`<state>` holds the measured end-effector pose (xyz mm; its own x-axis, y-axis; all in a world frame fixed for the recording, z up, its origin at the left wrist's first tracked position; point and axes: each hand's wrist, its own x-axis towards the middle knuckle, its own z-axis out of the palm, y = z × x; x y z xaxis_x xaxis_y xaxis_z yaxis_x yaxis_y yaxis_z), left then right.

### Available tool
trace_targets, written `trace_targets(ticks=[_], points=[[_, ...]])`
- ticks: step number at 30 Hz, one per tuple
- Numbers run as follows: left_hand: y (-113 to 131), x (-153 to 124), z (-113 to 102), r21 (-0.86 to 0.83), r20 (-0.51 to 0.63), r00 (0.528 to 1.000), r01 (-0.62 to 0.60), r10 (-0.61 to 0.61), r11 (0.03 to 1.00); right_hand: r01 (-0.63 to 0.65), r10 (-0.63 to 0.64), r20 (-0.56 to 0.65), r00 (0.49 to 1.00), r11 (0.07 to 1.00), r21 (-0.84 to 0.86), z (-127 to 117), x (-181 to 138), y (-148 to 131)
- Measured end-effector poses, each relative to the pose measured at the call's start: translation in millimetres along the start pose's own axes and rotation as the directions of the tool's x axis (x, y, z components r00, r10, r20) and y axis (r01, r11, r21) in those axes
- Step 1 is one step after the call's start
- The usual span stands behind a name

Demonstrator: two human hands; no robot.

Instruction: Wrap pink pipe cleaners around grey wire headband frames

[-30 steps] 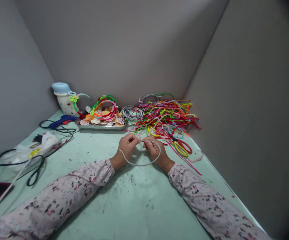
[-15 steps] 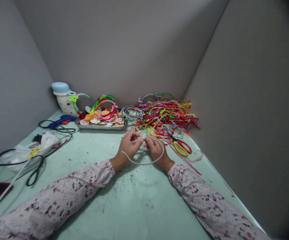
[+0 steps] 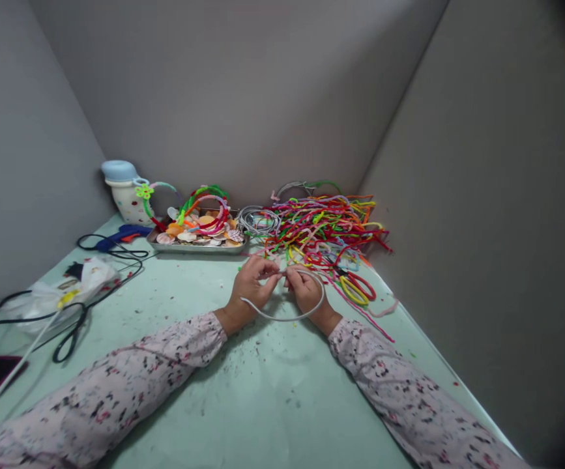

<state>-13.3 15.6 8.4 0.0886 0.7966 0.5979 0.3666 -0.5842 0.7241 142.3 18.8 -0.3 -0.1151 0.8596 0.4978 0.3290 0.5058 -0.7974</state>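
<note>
My left hand [image 3: 251, 283] and my right hand [image 3: 304, 288] meet over the green table, both pinched on a thin grey curved band [image 3: 282, 317], a hairband-shaped hoop that loops below and around my right hand. The fingertips of both hands touch near the band's upper end. A pale pipe cleaner seems to run between the fingers, but it is too small to be sure. Just behind my hands lies a heap of coloured pipe cleaners [image 3: 326, 228].
A metal tray [image 3: 197, 246] with shells and wrapped hairbands stands at the back. Bare grey hoops [image 3: 257, 220] lie beside it. A white and blue jug [image 3: 126, 192], a blue glue gun [image 3: 120, 236], black cables [image 3: 67, 326] and a plastic bag [image 3: 62, 290] are on the left. Grey walls close in.
The grey band has slid to the right through my fingers, its loop now further round my right hand. Both hands shifted slightly away from me.
</note>
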Motion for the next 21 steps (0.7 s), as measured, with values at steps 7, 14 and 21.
trace_targets(ticks=[7, 14, 21], points=[[-1.1, 0.0, 0.0, 0.006, -0.014, 1.000, 0.008, -0.008, 1.000, -0.024, 0.024, 0.007, 1.000, 0.999, 0.029, -0.2, -1.2, 0.5], [-0.6, 1.3, -0.4, -0.004, -0.048, 0.999, 0.009, -0.009, 1.000, -0.022, 0.023, -0.016, 1.000, 0.999, 0.040, -1.4, -1.1, -0.2], [-1.1, 0.7, -0.6, 0.008, -0.047, 0.999, 0.001, 0.000, 1.000, -0.012, 0.013, -0.035, 0.999, 0.999, 0.037, -1.5, -1.9, -1.0]])
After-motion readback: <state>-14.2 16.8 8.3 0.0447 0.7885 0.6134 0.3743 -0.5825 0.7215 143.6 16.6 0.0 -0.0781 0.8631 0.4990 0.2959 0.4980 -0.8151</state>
